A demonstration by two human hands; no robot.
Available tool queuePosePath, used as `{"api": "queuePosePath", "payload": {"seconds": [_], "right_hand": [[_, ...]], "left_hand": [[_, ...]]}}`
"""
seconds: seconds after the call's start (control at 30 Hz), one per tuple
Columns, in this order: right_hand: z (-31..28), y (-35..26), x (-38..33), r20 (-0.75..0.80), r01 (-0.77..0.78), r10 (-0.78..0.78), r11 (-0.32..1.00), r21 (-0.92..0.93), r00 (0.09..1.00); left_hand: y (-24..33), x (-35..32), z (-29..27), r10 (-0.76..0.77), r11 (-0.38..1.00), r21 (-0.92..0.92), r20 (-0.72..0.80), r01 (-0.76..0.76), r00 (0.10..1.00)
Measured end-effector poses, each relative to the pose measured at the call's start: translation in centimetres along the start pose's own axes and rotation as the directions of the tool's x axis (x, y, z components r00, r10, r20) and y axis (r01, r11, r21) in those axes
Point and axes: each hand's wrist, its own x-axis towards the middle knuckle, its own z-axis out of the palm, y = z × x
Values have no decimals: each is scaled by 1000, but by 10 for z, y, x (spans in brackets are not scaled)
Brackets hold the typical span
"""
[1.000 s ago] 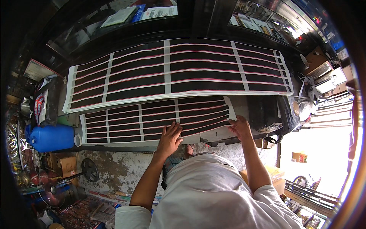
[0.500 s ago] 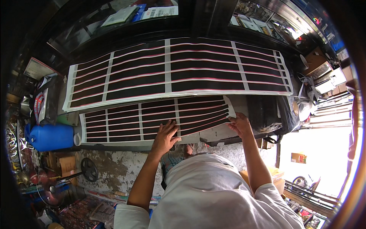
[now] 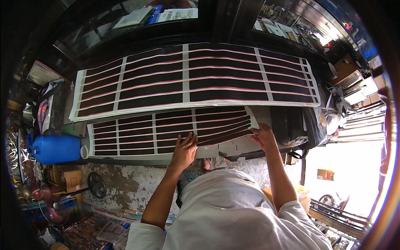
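Note:
A long printed sheet (image 3: 133, 135) with black panels, white dividing lines and thin red edging lies along the near side of the table. My left hand (image 3: 184, 152) rests on its near edge, fingers stretched over the print. At the right end, my right hand (image 3: 263, 136) pinches the sheet's white margin between thumb and fingers. That end is lifted a little and curves. Beyond it is a larger stack of similar printed sheets (image 3: 227, 79), whose front edge overlaps the far side of the nearer sheet.
A blue plastic jug (image 3: 56, 149) and a white cup-like roll end (image 3: 84, 151) are at the left. Black plastic-wrapped goods (image 3: 298, 125) sit right of my right hand. Dark glass-fronted cabinets (image 3: 227, 25) rise behind the stack. The table's grey surface (image 3: 233, 146) shows near the front edge.
My left hand has slid slightly to the right along the near edge of the sheet. My right hand keeps its pinch at the right end, almost unmoved.

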Motion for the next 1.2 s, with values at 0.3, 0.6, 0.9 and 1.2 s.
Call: {"api": "queuePosePath", "payload": {"seconds": [0.3,0.6,0.9,1.2], "right_hand": [[5,1,1,-61,-113,104,978,-178,993],[-10,26,11,-100,-112,97,981,-161,990],[-8,10,-11,-81,-34,22,986,-160,996],[-2,0,-30,-83,12,-28,981,-191,996]], "left_hand": [[14,-4,-12,10,996,84,-90,-2,996],[18,-6,-11,40,994,105,-150,-24,988],[22,-5,-29,134,986,138,-292,-97,947],[19,-4,-38,127,988,122,-343,-90,931]]}}
